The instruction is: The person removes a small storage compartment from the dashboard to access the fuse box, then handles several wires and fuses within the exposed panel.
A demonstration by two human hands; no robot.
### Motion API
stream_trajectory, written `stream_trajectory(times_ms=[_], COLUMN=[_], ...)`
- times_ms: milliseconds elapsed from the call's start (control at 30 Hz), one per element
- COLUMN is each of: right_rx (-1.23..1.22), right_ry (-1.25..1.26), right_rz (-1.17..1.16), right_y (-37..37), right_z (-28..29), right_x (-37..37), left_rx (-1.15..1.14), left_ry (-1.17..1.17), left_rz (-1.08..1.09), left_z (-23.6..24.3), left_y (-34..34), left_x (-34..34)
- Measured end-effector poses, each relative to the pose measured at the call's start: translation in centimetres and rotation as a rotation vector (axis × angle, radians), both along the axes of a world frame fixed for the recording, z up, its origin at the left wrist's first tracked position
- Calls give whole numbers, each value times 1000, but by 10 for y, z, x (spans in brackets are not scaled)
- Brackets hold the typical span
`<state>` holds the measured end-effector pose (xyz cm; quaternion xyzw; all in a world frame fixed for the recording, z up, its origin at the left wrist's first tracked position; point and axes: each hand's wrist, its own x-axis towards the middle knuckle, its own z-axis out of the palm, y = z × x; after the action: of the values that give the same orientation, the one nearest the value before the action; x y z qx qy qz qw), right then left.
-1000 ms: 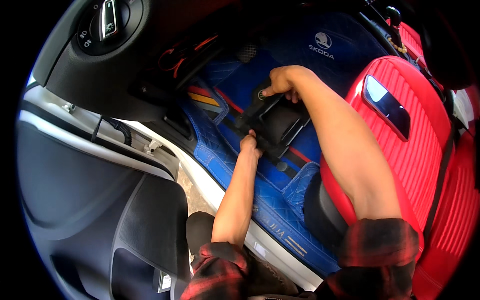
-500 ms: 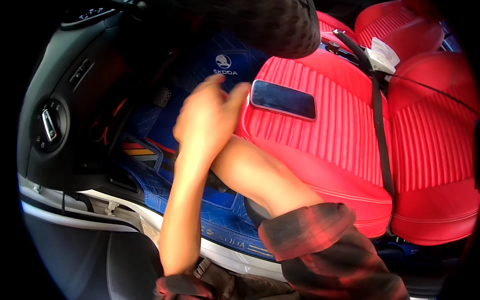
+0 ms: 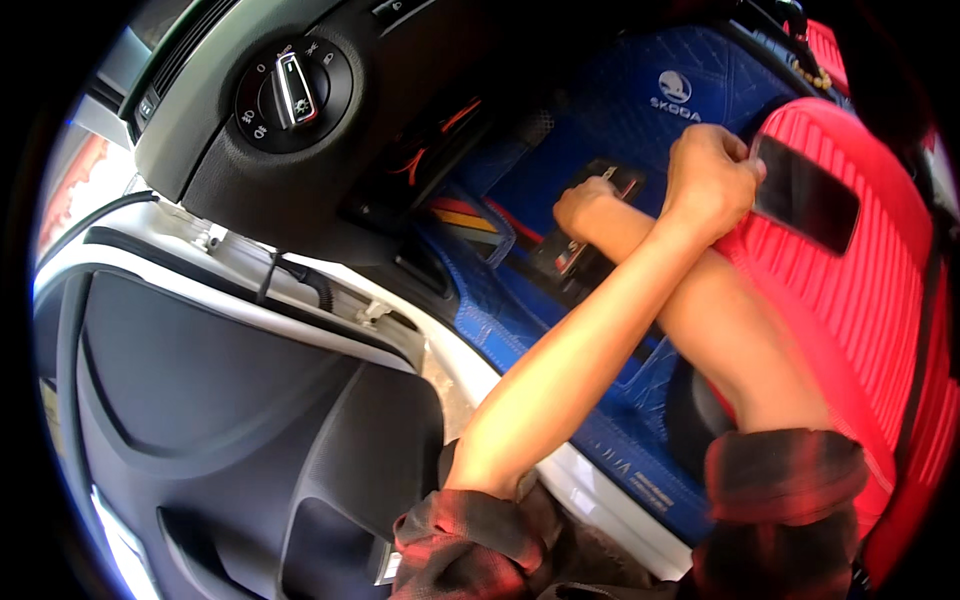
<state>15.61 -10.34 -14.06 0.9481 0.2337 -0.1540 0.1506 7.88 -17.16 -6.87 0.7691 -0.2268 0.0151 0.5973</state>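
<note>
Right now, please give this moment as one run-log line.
left hand: at phone on red seat | right hand: at dark object over blue mat | forearms: crossed

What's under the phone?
The red seat shows around the phone. The patch directly beneath is covered, so I can't tell whether anything lies there.

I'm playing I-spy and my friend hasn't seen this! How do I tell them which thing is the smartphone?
Find the ribbed red car seat, right of the blue floor mat. On it, just to the right of the person's left hand, lies the smartphone. It's the only flat, dark, round-cornered rectangle on all that red.
</note>
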Motion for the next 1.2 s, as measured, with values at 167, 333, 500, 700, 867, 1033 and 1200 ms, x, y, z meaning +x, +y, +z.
stream_trajectory(times_ms=[167,333,500,700,867,1033,1200], right_rx=[59,259,2299,2903,2828,3013,3069], right_ry=[-248,-232,867,613,-243,-217,-201], right_rz=[28,-101,-539,-232,-626,-713,-763], right_y=[-13,-14,85,106,100,112,113], right_z=[18,-41,-57,-32,-6,10,-5], right_x=[-26,26,-49,-140,-147,-116,-98], left_rx=[-105,-453,-232,83,-221,-32,-192], left_ry=[-243,-246,-495,-819,-546,-223,-282], left_rz=[364,571,662,710,502,497,458], left_z=[31,7,13,-2,-2,-27,-39], left_y=[88,188,231,224,191,211,227], left_x=[-79,-124,-146,-109,-81,-64,-46])
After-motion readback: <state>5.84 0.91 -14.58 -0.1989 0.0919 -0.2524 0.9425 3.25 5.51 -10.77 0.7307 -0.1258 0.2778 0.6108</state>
